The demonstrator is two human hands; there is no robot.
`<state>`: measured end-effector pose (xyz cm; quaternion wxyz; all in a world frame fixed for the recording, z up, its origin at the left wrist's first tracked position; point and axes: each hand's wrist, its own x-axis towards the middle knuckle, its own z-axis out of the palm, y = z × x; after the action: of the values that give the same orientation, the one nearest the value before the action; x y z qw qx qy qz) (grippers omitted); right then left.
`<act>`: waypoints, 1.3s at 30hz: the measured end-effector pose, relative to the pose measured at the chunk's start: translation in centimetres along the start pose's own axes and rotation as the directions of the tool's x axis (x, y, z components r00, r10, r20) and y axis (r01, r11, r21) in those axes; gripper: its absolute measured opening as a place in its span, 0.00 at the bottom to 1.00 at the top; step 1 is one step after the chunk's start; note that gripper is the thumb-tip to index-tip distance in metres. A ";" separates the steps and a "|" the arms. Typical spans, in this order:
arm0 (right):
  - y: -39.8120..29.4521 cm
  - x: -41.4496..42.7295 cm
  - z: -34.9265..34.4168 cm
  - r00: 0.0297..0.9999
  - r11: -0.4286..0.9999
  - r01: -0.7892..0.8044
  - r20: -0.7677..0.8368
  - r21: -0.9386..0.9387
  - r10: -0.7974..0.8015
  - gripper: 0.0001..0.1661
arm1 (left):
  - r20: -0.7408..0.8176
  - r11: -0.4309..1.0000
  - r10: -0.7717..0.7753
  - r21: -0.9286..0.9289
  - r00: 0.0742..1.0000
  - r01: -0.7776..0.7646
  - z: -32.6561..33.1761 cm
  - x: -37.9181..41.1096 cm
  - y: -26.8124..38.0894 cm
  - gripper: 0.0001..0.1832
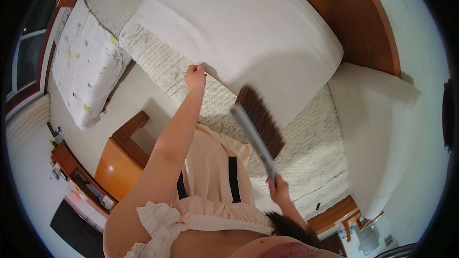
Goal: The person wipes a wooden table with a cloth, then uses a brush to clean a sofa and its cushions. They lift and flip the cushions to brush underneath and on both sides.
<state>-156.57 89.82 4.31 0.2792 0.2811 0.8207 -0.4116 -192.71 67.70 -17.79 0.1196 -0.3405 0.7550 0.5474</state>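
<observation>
My left hand (pixel 195 77) is closed at the near edge of a plain white sheet (pixel 229 18), pinching its hem. The sheet rises slightly there and casts a small shadow. Beneath it lies a pale quilted mattress cover (pixel 315 139) with a leaf pattern, showing along the near side. In my right hand (pixel 279 190) is the grey handle of a bed brush (pixel 254 137). Its long dark brown bristles (pixel 260 118) are blurred and hang over the sheet's near corner. Whether the bristle tips touch the cloth I cannot tell.
A wooden headboard (pixel 351 14) borders the bed, with a white pillow (pixel 373 122) beside it. At the left lies a folded printed quilt (pixel 89 68). A wooden chair (pixel 122 150) and a cluttered desk (pixel 82 172) stand at lower left. Above them is a window (pixel 28 61).
</observation>
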 end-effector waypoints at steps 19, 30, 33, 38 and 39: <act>-29.4 31.7 9.7 0.870 0.993 -0.041 0.493 0.108 -0.018 0.39 | 0.287 0.922 -0.073 -0.347 0.955 0.175 -1.7 -2.1 -0.7 0.08; -24.8 30.4 -1.9 0.766 0.964 0.264 -0.611 0.016 -0.200 0.27 | 0.427 0.922 -0.342 -0.020 0.837 0.387 -8.5 -4.8 -5.0 0.09; -24.5 33.1 2.2 0.751 0.970 0.230 -0.620 -0.074 -0.225 0.28 | 0.416 0.900 -0.400 0.007 0.817 0.437 -8.5 -5.9 -5.1 0.09; -26.5 27.2 12.3 0.887 0.868 0.419 -0.084 -0.267 -0.454 0.28 | 0.397 0.922 -0.348 -0.019 0.849 0.387 -7.5 -6.5 -5.1 0.09; -27.3 26.5 12.7 0.880 0.865 0.453 -0.047 -0.215 -0.472 0.28 | 0.399 0.939 -0.318 0.006 0.860 0.344 -7.8 -6.2 -4.7 0.09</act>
<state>-190.78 71.64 -6.26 0.1583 0.0668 0.9136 -0.3685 -183.64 62.21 -14.94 0.3498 -0.3517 0.6273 0.6004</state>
